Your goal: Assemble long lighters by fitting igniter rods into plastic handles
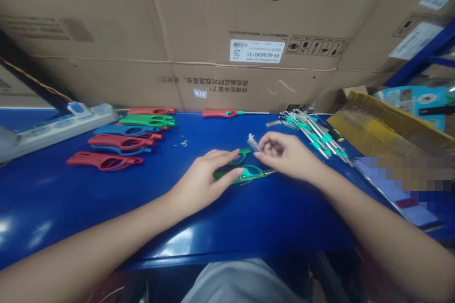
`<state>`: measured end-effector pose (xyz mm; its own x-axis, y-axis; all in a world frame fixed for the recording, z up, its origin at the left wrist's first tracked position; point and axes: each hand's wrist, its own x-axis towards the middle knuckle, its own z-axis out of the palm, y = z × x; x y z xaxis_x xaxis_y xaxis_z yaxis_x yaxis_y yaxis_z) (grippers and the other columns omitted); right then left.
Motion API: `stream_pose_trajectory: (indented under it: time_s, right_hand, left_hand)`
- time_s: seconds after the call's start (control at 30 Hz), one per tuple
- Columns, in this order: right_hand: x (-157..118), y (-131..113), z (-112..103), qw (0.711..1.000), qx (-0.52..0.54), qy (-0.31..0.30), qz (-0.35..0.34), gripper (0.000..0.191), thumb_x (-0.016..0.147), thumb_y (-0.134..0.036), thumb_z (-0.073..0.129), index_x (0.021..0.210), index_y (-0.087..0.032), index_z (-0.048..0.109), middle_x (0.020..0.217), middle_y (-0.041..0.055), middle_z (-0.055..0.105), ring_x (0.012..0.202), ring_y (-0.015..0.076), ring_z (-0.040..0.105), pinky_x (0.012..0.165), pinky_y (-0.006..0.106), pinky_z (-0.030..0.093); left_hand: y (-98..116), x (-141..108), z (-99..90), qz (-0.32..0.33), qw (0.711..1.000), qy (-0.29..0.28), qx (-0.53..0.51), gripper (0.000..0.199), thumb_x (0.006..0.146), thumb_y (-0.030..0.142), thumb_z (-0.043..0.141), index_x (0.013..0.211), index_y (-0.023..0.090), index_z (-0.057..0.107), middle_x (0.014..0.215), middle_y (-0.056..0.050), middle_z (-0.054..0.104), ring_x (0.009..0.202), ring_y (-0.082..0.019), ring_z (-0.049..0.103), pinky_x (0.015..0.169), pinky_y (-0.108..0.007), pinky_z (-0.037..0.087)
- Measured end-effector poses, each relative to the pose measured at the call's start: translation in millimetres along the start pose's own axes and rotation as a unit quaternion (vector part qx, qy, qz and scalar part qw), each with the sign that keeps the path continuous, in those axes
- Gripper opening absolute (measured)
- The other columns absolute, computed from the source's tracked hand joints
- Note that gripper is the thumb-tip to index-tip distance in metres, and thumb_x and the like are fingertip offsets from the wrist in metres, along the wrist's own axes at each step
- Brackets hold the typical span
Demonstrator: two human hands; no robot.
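Observation:
My left hand [209, 173] lies over a green lighter handle half [254, 170], its thumb pressed on the green trigger piece and its forefinger stretched out above. A metal rod runs out from that half to the right, and thin wires show along it. Just behind it lies a second green handle half [245, 155], partly covered by my fingers. Between the closed fingertips of my right hand [279, 149] is a small clear plastic lighter fuel tank [252, 142], tilted and held just above the green halves.
Red, green and blue handle halves [121, 142] lie at left beside a white power strip [60, 130]. Tiny white pins [184, 143] lie mid-table. A red lighter [220, 113] rests against the carton [199, 57]. Metal rods with green parts [316, 135] lie at right, near a yellow-taped box [387, 128].

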<state>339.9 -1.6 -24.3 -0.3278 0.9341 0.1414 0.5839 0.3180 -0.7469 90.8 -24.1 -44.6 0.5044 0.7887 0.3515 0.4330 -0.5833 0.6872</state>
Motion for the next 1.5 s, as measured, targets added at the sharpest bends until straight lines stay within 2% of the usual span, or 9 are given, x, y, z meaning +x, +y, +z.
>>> stream_pose_trajectory:
  time_s: [0.1, 0.2, 0.33, 0.5, 0.7, 0.97, 1.07, 1.27, 1.5]
  right_hand:
    - [-10.5, -15.0, 28.4, 0.998, 0.032, -0.017, -0.052, 0.015, 0.085, -0.033, 0.068, 0.091, -0.021, 0.061, 0.072, -0.0023, 0.060, 0.055, 0.0097, 0.047, 0.053, 0.024, 0.039]
    - [-15.5, -17.2, 38.9, 0.992, -0.018, -0.017, -0.122, 0.010, 0.090, -0.030, 0.064, 0.094, -0.022, 0.063, 0.081, 0.0010, 0.067, 0.056, 0.0100, 0.050, 0.056, 0.025, 0.041]
    - [-14.3, -9.9, 26.6, 0.971, -0.140, -0.044, -0.190, 0.014, 0.097, -0.030, 0.056, 0.104, -0.023, 0.065, 0.095, 0.0049, 0.071, 0.074, 0.0156, 0.063, 0.066, 0.028, 0.043]
    - [-12.8, -8.5, 5.2, 0.930, -0.245, -0.147, -0.233, 0.015, 0.099, -0.032, 0.055, 0.104, -0.022, 0.065, 0.100, 0.0039, 0.070, 0.079, 0.0161, 0.062, 0.065, 0.029, 0.039]
    - [-13.9, -13.2, 10.0, 0.916, -0.261, -0.208, -0.222, 0.011, 0.098, -0.027, 0.056, 0.101, -0.022, 0.066, 0.101, 0.0034, 0.068, 0.082, 0.0168, 0.063, 0.066, 0.029, 0.039]
    - [-11.8, -6.9, 17.1, 0.959, -0.105, -0.177, -0.193, 0.008, 0.090, -0.013, 0.061, 0.094, -0.019, 0.064, 0.096, 0.0012, 0.064, 0.074, 0.0107, 0.055, 0.066, 0.024, 0.040]
    - [-7.7, -1.9, 20.2, 0.968, -0.039, -0.166, -0.182, 0.007, 0.088, -0.013, 0.063, 0.092, -0.018, 0.064, 0.086, -0.0010, 0.060, 0.065, 0.0083, 0.048, 0.063, 0.022, 0.039]
    - [-3.6, 4.8, 27.1, 0.980, 0.062, -0.170, -0.084, 0.008, 0.090, -0.026, 0.066, 0.089, -0.018, 0.064, 0.059, -0.0083, 0.047, 0.052, 0.0069, 0.040, 0.051, 0.020, 0.033]
    - [-2.9, 4.5, 32.6, 0.969, 0.154, -0.194, -0.024, 0.020, 0.089, -0.035, 0.068, 0.089, -0.017, 0.062, 0.056, -0.0100, 0.040, 0.050, 0.0061, 0.032, 0.048, 0.021, 0.026]
  left_hand:
    - [1.7, 0.3, 2.6, -0.039, 0.995, 0.011, -0.091, 0.038, 0.098, 0.042, 0.062, 0.126, 0.019, 0.071, 0.126, -0.009, 0.073, 0.114, -0.025, 0.068, 0.103, -0.039, 0.052]
    - [2.8, 0.1, 4.6, -0.050, 0.987, -0.003, -0.150, 0.028, 0.100, 0.037, 0.058, 0.113, 0.019, 0.076, 0.116, -0.007, 0.076, 0.102, -0.022, 0.071, 0.094, -0.033, 0.055]
    - [-1.4, 0.6, 7.7, -0.077, 0.980, 0.028, -0.183, 0.028, 0.098, 0.038, 0.062, 0.115, 0.020, 0.075, 0.118, -0.006, 0.076, 0.108, -0.023, 0.071, 0.097, -0.034, 0.056]
    - [-5.2, 3.7, 7.1, -0.130, 0.965, 0.053, -0.223, 0.038, 0.097, 0.040, 0.062, 0.124, 0.015, 0.067, 0.106, -0.009, 0.077, 0.103, -0.022, 0.073, 0.097, -0.037, 0.057]
    - [-2.4, 6.1, 4.4, -0.160, 0.925, 0.021, -0.345, 0.039, 0.093, 0.039, 0.068, 0.123, 0.016, 0.059, 0.095, -0.006, 0.074, 0.088, -0.018, 0.073, 0.082, -0.032, 0.060]
    - [-3.7, 7.7, 4.9, -0.182, 0.898, 0.007, -0.401, 0.040, 0.088, 0.041, 0.076, 0.115, 0.016, 0.061, 0.097, -0.006, 0.074, 0.080, -0.014, 0.069, 0.076, -0.028, 0.056]
    - [-1.0, 7.9, 3.6, -0.185, 0.899, -0.001, -0.396, 0.039, 0.088, 0.042, 0.074, 0.114, 0.015, 0.064, 0.098, -0.007, 0.072, 0.079, -0.014, 0.065, 0.075, -0.027, 0.053]
    - [5.8, 9.1, 0.2, -0.196, 0.917, 0.016, -0.348, 0.035, 0.086, 0.043, 0.072, 0.107, 0.015, 0.066, 0.076, 0.002, 0.058, 0.065, -0.010, 0.049, 0.061, -0.023, 0.039]
    - [5.4, 11.5, -0.8, -0.219, 0.936, 0.023, -0.275, 0.032, 0.087, 0.047, 0.064, 0.085, 0.015, 0.065, 0.059, 0.007, 0.044, 0.051, -0.008, 0.033, 0.051, -0.024, 0.028]
